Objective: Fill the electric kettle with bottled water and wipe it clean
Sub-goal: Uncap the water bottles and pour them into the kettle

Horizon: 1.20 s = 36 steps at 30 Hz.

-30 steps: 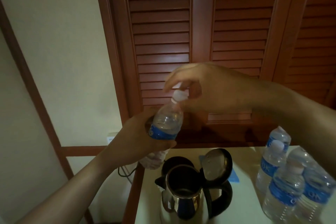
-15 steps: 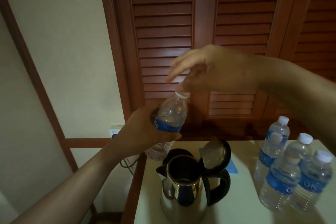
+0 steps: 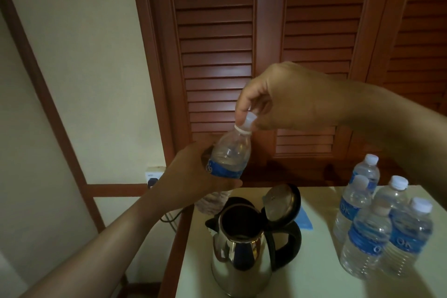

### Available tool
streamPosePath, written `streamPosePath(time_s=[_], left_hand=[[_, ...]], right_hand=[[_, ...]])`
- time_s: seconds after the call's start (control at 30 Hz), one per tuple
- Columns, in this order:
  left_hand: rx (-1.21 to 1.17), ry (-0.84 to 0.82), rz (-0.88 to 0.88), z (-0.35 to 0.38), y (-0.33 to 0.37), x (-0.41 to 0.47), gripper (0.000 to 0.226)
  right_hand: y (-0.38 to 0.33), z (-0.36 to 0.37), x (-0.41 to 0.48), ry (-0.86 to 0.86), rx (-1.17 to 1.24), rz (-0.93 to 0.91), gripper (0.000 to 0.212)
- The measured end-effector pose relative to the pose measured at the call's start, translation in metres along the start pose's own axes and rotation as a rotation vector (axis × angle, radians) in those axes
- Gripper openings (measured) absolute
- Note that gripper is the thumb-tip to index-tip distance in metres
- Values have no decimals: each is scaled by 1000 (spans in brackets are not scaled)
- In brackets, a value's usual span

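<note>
My left hand [image 3: 193,176] grips a clear water bottle [image 3: 231,155] with a blue label, held tilted in the air above the table's left end. My right hand [image 3: 285,97] comes from the right and pinches the bottle's white cap [image 3: 249,121] between thumb and fingers. Below them a steel electric kettle [image 3: 242,256] with a black handle stands on the table, its lid [image 3: 280,203] hinged open and upright. A blue cloth [image 3: 305,220] lies partly hidden behind the kettle.
Several capped water bottles [image 3: 377,232] stand grouped on the right of the pale table [image 3: 302,280]. A wall socket [image 3: 152,174] with a cord sits left of the table. Brown louvred doors [image 3: 217,43] rise behind.
My right hand's fingers, spread above the cap half a second ago, have closed on the cap. The bottle stays in my left hand at about the same spot.
</note>
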<state>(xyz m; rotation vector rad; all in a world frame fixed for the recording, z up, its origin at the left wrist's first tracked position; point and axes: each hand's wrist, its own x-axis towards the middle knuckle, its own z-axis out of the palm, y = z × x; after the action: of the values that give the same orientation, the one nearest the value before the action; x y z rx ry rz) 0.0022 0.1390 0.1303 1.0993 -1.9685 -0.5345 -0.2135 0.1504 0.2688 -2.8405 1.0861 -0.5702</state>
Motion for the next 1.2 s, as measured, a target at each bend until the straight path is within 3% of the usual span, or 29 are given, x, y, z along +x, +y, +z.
streamPosePath(time_s=[0.2,0.43,0.53,0.63,0.9,1.2], left_hand=[[4,-11,-1,1,-1,-2,71],[1,-5,-23,-4,-12,-11,72],[6,-16,-41,-7,-20,-18,74],[61,-33,-75,-5,-27,-26,77],[124,-67,-118,3,-47,-41,75],[176,-145,-103,15,-51,-53,58]], right_hand=[[2,0,-7,103,52,-62,17],[12,15,-45,252,73,74,21],[17,40,-77,208,188,165,29],[22,77,-106,176,215,218,22],[31,173,-178,266,256,260,13],[55,300,-219,-34,134,429,18]])
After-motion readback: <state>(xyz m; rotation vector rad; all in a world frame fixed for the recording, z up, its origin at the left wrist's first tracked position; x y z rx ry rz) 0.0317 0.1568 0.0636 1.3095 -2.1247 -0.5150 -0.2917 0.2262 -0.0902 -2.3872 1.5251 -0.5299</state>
